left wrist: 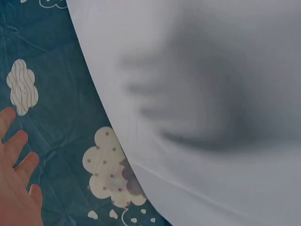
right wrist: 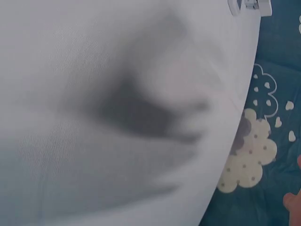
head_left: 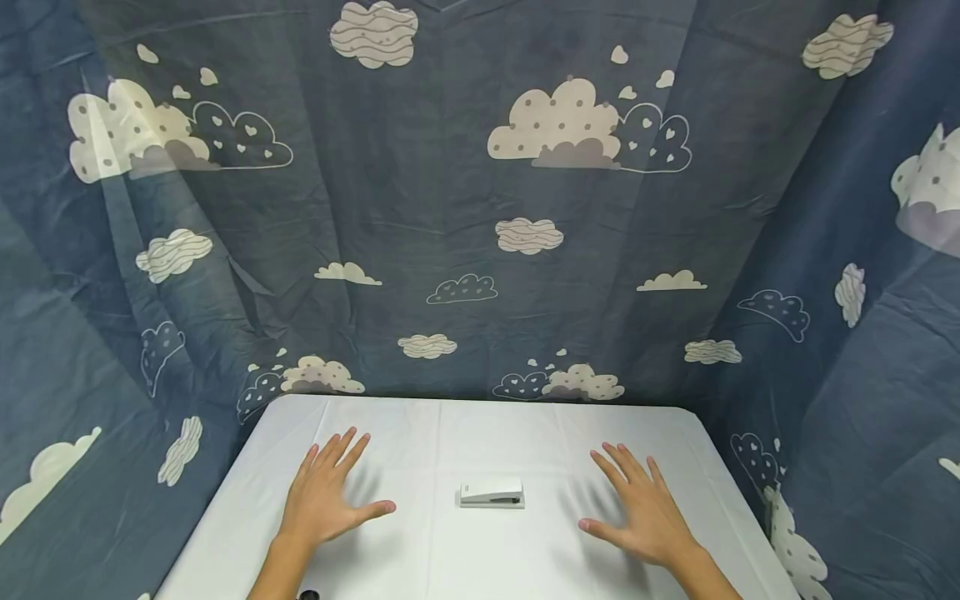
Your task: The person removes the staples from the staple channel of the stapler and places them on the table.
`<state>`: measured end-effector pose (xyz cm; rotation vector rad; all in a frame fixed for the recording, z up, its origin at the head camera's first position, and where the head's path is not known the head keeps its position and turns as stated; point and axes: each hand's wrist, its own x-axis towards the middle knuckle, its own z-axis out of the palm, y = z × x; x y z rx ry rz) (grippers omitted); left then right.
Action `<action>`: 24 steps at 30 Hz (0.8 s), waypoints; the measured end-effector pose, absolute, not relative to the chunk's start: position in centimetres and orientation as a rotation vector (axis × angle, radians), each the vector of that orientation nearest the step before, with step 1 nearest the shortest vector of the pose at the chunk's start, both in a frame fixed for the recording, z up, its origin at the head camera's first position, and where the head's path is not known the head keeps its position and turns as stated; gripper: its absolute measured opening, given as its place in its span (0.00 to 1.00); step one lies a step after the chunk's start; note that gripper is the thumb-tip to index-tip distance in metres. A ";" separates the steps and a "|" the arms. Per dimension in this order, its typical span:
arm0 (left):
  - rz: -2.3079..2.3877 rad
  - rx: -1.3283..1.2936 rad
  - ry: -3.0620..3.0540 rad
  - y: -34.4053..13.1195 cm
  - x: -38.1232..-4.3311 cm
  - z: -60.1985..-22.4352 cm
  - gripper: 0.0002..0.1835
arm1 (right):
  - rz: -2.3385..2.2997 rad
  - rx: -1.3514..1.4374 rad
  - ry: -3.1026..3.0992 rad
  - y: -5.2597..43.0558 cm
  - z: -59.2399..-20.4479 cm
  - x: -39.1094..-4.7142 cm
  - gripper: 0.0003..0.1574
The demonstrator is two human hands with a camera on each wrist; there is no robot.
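A white stapler (head_left: pixel 492 492) lies on the white-covered table, between the two hands. To its left, my left hand (head_left: pixel 318 500) hovers above the cloth with fingers spread and thumb pointing toward the stapler. My right hand (head_left: pixel 641 512) is held the same way on the other side, its shadow falling on the cloth. Neither hand touches anything. The left wrist view catches the left hand (left wrist: pixel 19 181) at its lower left edge. Only fingertips of the right hand (right wrist: pixel 294 207) enter the right wrist view, where a white object (right wrist: pixel 254 4) is cut off at the top.
The white table (head_left: pixel 390 442) has rounded far corners. Dark blue fabric (head_left: pixel 420 200) with printed clouds hangs behind it and along both sides. A small dark round object (head_left: pixel 308 595) shows beside the left wrist at the bottom edge.
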<state>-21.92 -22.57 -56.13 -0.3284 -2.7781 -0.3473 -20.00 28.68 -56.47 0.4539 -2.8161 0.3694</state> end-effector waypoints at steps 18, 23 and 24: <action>-0.425 -0.398 -2.769 -18.6 -23.2 -58.4 0.58 | 0.460 0.524 -2.755 23.9 -58.8 -21.8 0.61; -0.465 -0.423 -2.767 -17.4 -23.8 -59.2 0.59 | 0.489 0.573 -2.728 22.5 -59.8 -22.1 0.58; -0.477 -0.432 -2.763 -17.1 -24.0 -59.3 0.59 | 0.500 0.579 -2.727 22.3 -59.9 -22.2 0.58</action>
